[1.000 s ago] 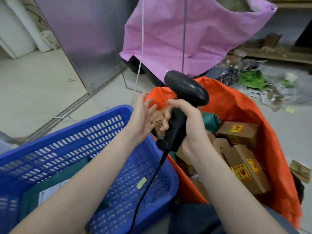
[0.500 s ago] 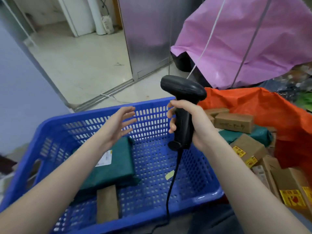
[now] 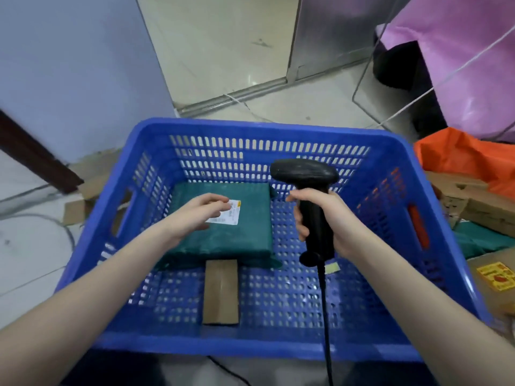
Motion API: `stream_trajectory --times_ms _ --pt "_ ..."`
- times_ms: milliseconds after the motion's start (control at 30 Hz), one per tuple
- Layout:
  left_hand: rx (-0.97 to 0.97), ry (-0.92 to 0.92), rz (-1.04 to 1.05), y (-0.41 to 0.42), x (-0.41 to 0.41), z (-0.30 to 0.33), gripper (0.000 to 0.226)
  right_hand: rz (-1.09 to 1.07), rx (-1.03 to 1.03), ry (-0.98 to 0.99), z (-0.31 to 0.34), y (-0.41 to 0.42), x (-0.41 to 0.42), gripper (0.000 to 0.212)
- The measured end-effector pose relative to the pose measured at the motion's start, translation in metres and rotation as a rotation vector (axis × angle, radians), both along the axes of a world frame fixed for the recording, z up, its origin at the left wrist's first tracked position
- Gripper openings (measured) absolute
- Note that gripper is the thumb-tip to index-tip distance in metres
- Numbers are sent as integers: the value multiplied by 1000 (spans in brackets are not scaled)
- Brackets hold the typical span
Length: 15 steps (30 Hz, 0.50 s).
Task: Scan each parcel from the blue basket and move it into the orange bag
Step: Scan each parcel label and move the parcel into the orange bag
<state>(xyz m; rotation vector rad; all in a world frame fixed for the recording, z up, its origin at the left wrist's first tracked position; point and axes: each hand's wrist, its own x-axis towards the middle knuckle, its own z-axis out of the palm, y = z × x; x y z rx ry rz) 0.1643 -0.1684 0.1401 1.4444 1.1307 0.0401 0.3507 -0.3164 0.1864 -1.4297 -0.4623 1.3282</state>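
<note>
- The left hand (image 3: pixel 199 215) reaches out over the green parcel (image 3: pixel 223 218) in the blue basket (image 3: pixel 250 129), palm down, fingers loosely bent and spread, holding nothing. Its fingertips lie over the near-left edge of the white label (image 3: pixel 227 214); whether they touch the wrapping cannot be told.
- The right hand (image 3: pixel 328 218) is wrapped around the upright handle of the black scanner (image 3: pixel 309 196), thumb on the left side, fingers curled around the front. The scanner's head sits above the fist, and its cable (image 3: pixel 324 316) drops from the handle's base over the basket's near rim.
- Half a second ago the left hand hung in the air above the basket with fingers splayed; it has since come down and forward onto the green parcel. The right hand keeps the same grip on the scanner. The view has swung left, so the basket now fills the middle and the orange bag (image 3: pixel 457 157) has slid to the right edge.
- The green parcel lies flat in the far-left part of the basket floor. A small brown cardboard box (image 3: pixel 221 291) lies just near of it, its far end tucked against the parcel's near edge. A yellowish slip (image 3: pixel 333 267) lies on the basket floor behind the scanner's base.
- Brown boxes (image 3: pixel 473 201) and another green parcel (image 3: pixel 485 240) lie in the orange bag to the right.
- The basket stands on a pale tiled floor (image 3: pixel 217 45). A bluish wall (image 3: pixel 69 65) rises at far left, a metal panel (image 3: pixel 331 32) at far centre, and a pink bag (image 3: pixel 459 51) hangs at far right.
</note>
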Motion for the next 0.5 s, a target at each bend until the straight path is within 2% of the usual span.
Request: stream_trajectory --times_ms 100,200,367,500 --pt "-7 40 23 10 -13 -25 27 27 -52 15 -20 15 -12 13" --pt "-6 159 -4 14 -22 -49 29 65 -101 18 -37 23 -18 14" --pt "-28 323 -200 0 -31 -99 34 167 -203 77 -64 26 -18 16" --pt "-56 355 -392 -8 -30 -126 40 268 -305 114 -87 23 -16 18"
